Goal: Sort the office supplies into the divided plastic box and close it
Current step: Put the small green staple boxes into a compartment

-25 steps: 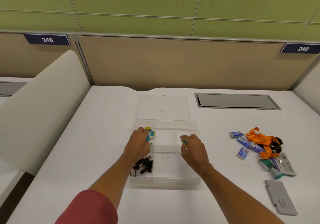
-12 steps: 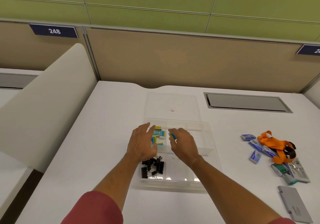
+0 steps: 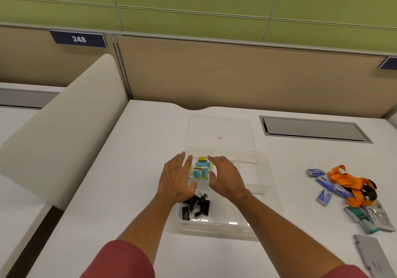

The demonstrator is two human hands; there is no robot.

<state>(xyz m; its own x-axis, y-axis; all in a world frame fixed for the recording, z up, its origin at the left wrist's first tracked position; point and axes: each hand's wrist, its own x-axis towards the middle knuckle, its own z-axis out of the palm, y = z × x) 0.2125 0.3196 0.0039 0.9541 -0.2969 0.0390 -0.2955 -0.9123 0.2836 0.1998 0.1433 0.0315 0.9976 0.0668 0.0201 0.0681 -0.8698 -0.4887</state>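
A person's two bare hands hover over a clear, divided plastic box [image 3: 266, 183] at the centre of a white desk [image 3: 129, 170]. The left hand [image 3: 176, 181] is spread flat, fingers straight and slightly apart, holding nothing. The right hand [image 3: 225, 179] mirrors it just beside, fingers extended and loosely apart, thumb out toward the left hand, also empty.

Between the two hands, in the box's compartment at about 11 o'clock, lies a heap of small blue-and-yellow cardboard packets [image 3: 202, 169]. In the compartment at 7 o'clock, below the left wrist, sits a cluster of black metal binder clips [image 3: 196, 205]. The remaining compartments toward 3 o'clock look bare, though the clear walls make that hard to judge.

The box's transparent flat lid [image 3: 219, 127] lies off the box on the desk at 12 o'clock, touching or just behind the box's far rim, with a small pale round dot [image 3: 220, 136] at its middle.

Well apart at 3 o'clock, loose on the desk, are several small blue boxes [image 3: 324, 197], a tangled orange fabric lanyard [image 3: 348, 183] and grey-green card-like items [image 3: 365, 219]. A flat grey rectangular case [image 3: 369, 256] lies at 4 o'clock. A grey recessed cable hatch [image 3: 311, 129] is set in the desk at 1 o'clock.
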